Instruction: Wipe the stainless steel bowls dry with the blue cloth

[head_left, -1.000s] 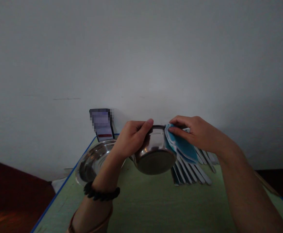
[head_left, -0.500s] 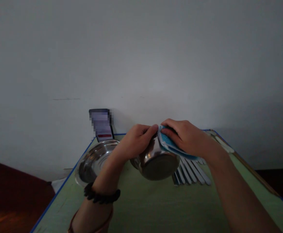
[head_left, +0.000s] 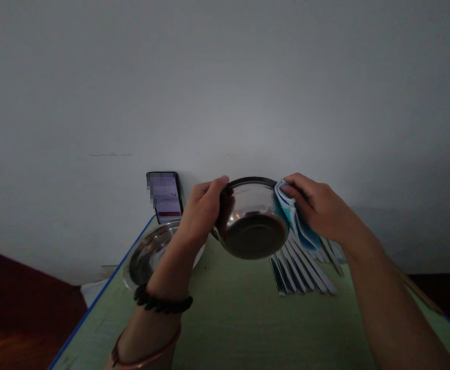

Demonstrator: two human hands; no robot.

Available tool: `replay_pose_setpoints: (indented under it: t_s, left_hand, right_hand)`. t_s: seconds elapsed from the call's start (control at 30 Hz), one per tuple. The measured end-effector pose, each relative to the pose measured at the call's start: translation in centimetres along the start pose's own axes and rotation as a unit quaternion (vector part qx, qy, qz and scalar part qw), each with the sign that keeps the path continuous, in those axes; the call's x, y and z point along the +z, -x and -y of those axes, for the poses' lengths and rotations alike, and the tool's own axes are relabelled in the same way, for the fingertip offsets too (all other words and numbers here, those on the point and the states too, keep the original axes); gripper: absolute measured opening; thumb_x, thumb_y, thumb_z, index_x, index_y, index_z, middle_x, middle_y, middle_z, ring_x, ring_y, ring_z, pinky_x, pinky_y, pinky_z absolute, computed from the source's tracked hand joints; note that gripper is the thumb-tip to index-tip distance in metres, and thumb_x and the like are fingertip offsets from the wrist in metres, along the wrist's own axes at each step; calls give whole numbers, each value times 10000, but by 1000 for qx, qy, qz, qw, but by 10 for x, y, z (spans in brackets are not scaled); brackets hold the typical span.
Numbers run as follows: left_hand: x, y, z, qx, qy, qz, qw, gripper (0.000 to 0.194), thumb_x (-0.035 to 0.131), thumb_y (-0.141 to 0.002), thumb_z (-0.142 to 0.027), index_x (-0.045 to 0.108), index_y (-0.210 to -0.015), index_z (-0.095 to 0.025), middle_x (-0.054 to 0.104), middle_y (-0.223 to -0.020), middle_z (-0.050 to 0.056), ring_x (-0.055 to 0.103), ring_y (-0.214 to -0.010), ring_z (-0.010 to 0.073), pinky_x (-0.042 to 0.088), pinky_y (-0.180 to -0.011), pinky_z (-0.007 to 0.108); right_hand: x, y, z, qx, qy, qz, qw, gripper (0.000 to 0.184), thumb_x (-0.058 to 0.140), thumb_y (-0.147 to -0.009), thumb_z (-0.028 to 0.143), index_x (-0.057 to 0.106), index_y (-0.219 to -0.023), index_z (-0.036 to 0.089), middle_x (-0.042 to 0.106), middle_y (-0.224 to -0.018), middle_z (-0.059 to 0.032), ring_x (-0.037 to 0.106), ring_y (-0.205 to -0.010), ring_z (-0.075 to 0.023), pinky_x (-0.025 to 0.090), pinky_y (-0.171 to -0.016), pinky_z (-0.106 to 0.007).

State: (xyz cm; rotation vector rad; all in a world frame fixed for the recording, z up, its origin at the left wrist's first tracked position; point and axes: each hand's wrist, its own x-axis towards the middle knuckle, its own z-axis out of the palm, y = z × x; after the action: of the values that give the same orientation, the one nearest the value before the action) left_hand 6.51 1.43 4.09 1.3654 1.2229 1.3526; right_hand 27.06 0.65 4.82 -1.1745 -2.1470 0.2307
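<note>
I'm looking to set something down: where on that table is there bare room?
On the green table, the biggest bare patch is the near middle, between left forearm and right forearm; a smaller one lies between left forearm and the blue edge. It's crowded at back left, with steel basin and phone, and around the cutlery, below the held cloth.

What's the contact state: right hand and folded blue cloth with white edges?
Touching: the head view shows the right hand gripping the folded blue cloth by its upper end.
</note>
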Motion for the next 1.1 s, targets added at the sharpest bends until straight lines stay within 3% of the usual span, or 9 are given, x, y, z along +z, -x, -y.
replay_pose_setpoints:
  t_s: [0.13,0.3,0.43,0.6,0.67,0.73,0.93,1.1]
  left_hand:
    - [-1,5,-4,-18,-115,146,982,425,438,-796,-494,452,-534,-159,432,-465,-38,369,-402,58,263,-380,189]
    - [-3,10,-4,30,-211,222,952,476,381,-823,-521,457,-519,-162,395,-438,-45,338,-395,59,241,-372,195]
    - [-3,10,-4,42,-190,209,958,468,403,-824,-500,440,-507,-158,395,-444,-42,343,-410,58,248,-379,188]
    - [-5,6,-1,21,-70,73,995,443,458,-785,-507,423,-505,-165,387,-432,-48,321,-371,47,205,-354,190]
    - [-6,5,0,7,-33,50,998,415,480,-772,-496,453,-528,-162,415,-453,-42,339,-378,48,203,-352,186]
    - [-8,5,0,-12,-29,74,997,414,497,-763,-501,459,-532,-159,419,-459,-44,337,-378,45,200,-353,184]
    - [-6,8,0,-47,-105,256,960,407,455,-801,-500,530,-605,-151,452,-496,-38,371,-427,60,280,-401,189]
    - [-5,7,1,-35,-103,256,961,392,461,-807,-480,503,-596,-153,422,-495,-39,362,-435,62,281,-397,189]
  right_hand:
    - [7,-1,4,-15,1,47,999,283,338,-911,404,528,-922,194,610,-780,-19,557,-709,-143,375,-643,-263]
    - [14,-3,17,-30,13,89,996,302,351,-905,406,557,-967,195,636,-849,-33,575,-777,-161,386,-686,-277]
    - [9,-2,20,-48,-2,89,995,281,364,-905,386,564,-958,196,637,-873,-24,576,-790,-148,387,-704,-266]
    - [-5,2,4,-13,14,47,999,292,366,-898,413,565,-922,200,625,-799,-14,562,-705,-136,383,-631,-254]
    - [-7,2,1,-12,35,31,999,296,353,-902,404,560,-925,194,627,-792,-26,563,-698,-146,377,-615,-259]
    - [-6,1,2,-14,56,22,998,296,335,-910,385,553,-936,186,632,-802,-40,569,-706,-156,376,-621,-266]
    - [9,-4,16,-35,58,76,995,301,349,-903,394,565,-960,191,646,-831,-45,585,-755,-167,395,-680,-281]
    - [6,-3,13,-41,26,88,995,292,398,-885,403,587,-972,198,656,-864,-27,590,-776,-157,400,-693,-275]
